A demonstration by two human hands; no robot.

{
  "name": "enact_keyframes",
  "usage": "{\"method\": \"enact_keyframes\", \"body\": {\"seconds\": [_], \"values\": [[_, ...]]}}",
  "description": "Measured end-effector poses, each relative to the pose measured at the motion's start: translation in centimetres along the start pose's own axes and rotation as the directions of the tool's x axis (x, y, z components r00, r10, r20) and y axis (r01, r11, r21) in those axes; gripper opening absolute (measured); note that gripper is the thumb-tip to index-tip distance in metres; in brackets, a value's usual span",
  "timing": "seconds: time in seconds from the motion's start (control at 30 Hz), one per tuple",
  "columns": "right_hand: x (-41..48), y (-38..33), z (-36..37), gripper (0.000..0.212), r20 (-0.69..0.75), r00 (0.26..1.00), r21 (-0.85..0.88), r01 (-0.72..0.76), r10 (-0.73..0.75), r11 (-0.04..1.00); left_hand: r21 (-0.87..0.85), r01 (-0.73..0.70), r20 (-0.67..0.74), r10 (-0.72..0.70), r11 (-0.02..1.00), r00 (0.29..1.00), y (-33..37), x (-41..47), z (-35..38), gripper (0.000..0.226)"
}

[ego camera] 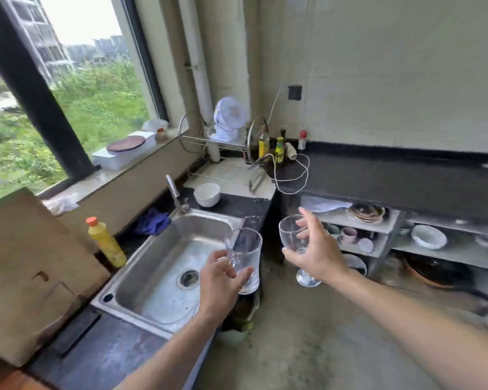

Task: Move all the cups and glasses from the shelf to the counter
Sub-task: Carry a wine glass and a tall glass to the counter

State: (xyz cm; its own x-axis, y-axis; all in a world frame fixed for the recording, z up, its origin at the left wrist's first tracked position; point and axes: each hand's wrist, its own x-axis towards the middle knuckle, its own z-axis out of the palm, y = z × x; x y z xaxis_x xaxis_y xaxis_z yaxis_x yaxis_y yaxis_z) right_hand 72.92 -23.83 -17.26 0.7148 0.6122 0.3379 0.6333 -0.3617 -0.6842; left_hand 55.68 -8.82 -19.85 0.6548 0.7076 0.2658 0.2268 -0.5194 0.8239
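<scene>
My left hand (223,280) grips a clear glass mug (247,254) by its handle, held upright over the right rim of the sink. My right hand (317,249) is wrapped around the bowl of a clear stemmed glass (292,233), whose foot hangs below my wrist. Both glasses are in the air, in front of the dark counter (392,178). Under that counter, the shelf (358,226) holds several pastel cups (350,235), partly hidden behind my right hand.
A steel sink (164,266) with a tap lies at the left, a yellow bottle (107,243) beside it. A white bowl (207,194) sits behind the sink. Bottles, a fan and a white cable crowd the counter's corner. Plates and bowls fill the shelves at the right.
</scene>
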Motion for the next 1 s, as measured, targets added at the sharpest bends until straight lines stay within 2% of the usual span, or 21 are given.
{"method": "enact_keyframes", "body": {"seconds": [0.17, 0.33, 0.6, 0.77, 1.0], "values": [[4.1, 7.7, -4.7, 0.088, -0.120, 0.983, -0.053, -0.143, 0.136, 0.988, -0.049, -0.107, 0.120, 0.112, 0.993, 0.986, 3.1, 7.3, 8.8, 0.050], [7.3, 13.7, -10.1, 0.085, -0.254, 0.930, -0.074, -0.293, 0.266, 0.953, -0.081, -0.216, 0.244, 0.229, 0.973, 0.942, 7.4, 14.8, 17.5, 0.050], [6.4, 24.9, -20.3, 0.083, -0.458, 0.763, -0.011, -0.518, 0.456, 0.856, -0.196, -0.291, 0.478, 0.351, 0.936, 0.805, 15.9, 19.9, 34.1, 0.043], [6.6, 33.7, -26.7, 0.082, -0.528, 0.686, -0.007, -0.593, 0.500, 0.805, -0.252, -0.282, 0.538, 0.377, 0.926, 0.754, 20.8, 20.7, 45.9, 0.045], [10.9, 44.4, -36.8, 0.081, -0.540, 0.670, 0.008, -0.601, 0.509, 0.799, -0.262, -0.274, 0.553, 0.377, 0.925, 0.744, 28.2, 22.8, 58.1, 0.042]]}}
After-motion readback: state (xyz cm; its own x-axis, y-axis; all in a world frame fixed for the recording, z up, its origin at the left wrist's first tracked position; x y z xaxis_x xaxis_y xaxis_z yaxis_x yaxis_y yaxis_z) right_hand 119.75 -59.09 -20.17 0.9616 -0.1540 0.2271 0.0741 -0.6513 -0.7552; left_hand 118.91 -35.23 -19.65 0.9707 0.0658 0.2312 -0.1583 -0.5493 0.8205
